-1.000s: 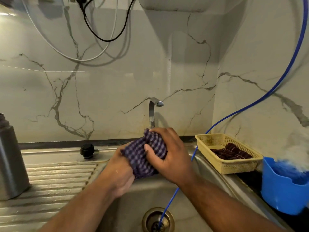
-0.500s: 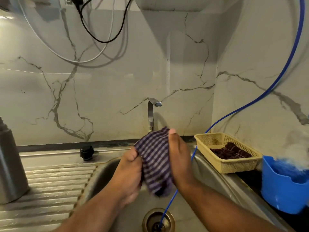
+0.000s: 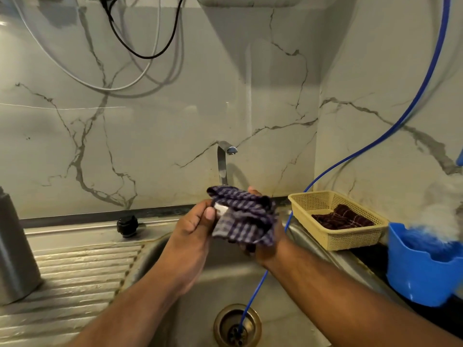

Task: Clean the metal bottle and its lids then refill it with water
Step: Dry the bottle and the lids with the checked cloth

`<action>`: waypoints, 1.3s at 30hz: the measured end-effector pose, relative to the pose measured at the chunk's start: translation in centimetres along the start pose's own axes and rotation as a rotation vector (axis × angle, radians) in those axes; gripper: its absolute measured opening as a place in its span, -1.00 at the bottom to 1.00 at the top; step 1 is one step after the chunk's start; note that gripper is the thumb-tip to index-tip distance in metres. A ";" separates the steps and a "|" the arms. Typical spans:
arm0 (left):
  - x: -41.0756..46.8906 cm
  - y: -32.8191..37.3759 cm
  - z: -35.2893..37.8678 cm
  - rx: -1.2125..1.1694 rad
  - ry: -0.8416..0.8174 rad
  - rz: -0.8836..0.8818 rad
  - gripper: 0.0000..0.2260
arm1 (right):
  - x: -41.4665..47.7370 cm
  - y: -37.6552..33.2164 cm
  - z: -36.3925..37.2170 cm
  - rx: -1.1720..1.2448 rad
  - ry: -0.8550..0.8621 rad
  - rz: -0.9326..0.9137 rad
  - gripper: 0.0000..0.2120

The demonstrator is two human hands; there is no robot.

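Note:
The grey metal bottle (image 3: 15, 249) stands upright at the far left on the ribbed drainboard (image 3: 75, 276). A black lid (image 3: 127, 226) sits on the sink's back ledge. Over the basin both hands hold a purple checked cloth (image 3: 246, 217). My left hand (image 3: 194, 227) pinches its left edge, where a small white piece shows under the thumb. My right hand (image 3: 265, 244) cups the cloth from below and behind, mostly hidden by it.
A steel tap (image 3: 223, 161) rises behind the hands. A blue tube (image 3: 253, 294) runs down from the upper right into the drain (image 3: 237, 325). A beige basket (image 3: 335, 219) with a dark cloth and a blue plastic container (image 3: 423, 269) stand on the right.
The cloth hung between my palms half a second ago; now it is bunched and raised slightly, with my right hand under it and my left thumb pinching its left edge.

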State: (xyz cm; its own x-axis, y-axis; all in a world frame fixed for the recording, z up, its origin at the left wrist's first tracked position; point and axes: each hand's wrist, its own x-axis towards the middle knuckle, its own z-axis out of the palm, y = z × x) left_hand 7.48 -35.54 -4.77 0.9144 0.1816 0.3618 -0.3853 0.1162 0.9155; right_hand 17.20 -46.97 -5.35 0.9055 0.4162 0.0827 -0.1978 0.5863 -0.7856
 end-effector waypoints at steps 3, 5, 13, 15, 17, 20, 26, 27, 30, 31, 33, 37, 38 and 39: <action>-0.2 -0.2 0.4 0.103 0.095 -0.037 -0.75 | -0.2 1.0 0.4 -0.150 0.001 -0.096 -0.25; -0.5 -0.3 0.6 0.100 0.209 -0.130 -0.83 | -1.4 1.9 1.3 -0.615 0.047 -0.362 -0.44; -0.3 0.0 0.2 -0.012 0.224 -0.122 -0.84 | -1.4 1.4 1.6 -0.980 0.105 -0.705 -0.80; 0.1 -0.3 0.0 0.046 0.178 -0.086 -0.80 | -1.0 0.9 1.9 -0.689 0.094 -0.367 -0.79; 0.7 -0.1 -0.1 0.241 0.117 -0.017 -0.81 | -1.6 -0.3 1.7 -0.347 -0.043 0.031 -0.68; 0.7 0.1 -0.7 0.395 -0.046 -0.078 -0.80 | -2.8 -2.1 0.9 -0.164 -0.075 0.096 -0.62; -0.4 0.6 -1.0 -0.189 0.041 -0.205 -0.77 | -1.5 -0.7 0.6 -1.170 -0.108 -0.633 -0.82; -0.4 0.7 -1.1 -0.210 0.015 -0.215 -0.74 | -1.0 -0.2 -0.1 -1.228 -0.147 -0.768 -0.80; -0.4 1.4 -0.7 -0.181 -0.041 -0.136 -0.74 | -1.1 0.1 -0.7 -1.240 -0.210 -0.958 -0.68; -0.5 1.5 -0.6 -0.106 -0.052 -0.103 -0.75 | -0.9 0.0 -0.7 -1.220 -0.205 -0.968 -0.68; -0.6 1.3 -0.7 0.238 -0.066 0.023 -0.80 | -0.7 0.1 -0.4 -1.134 -0.159 -0.916 -0.72; 0.0 0.5 -2.3 0.993 -0.094 0.376 -0.74 | -0.8 -0.3 1.2 -0.507 -0.081 -0.136 -0.68; 0.3 0.4 -2.7 1.098 -0.138 0.508 -0.77 | -0.9 -0.7 1.2 -0.378 -0.085 0.062 -0.61; 0.6 0.1 -3.1 1.178 -0.184 0.613 -0.80 | -1.3 -1.2 1.3 -0.330 -0.098 0.175 -0.60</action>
State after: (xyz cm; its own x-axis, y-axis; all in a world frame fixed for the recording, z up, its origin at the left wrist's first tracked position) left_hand 7.59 -32.39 -5.01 0.6730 -0.2424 0.6988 -0.4851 -0.8578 0.1696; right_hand 15.72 -47.34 -3.68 0.8254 0.5640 -0.0239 -0.1998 0.2523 -0.9468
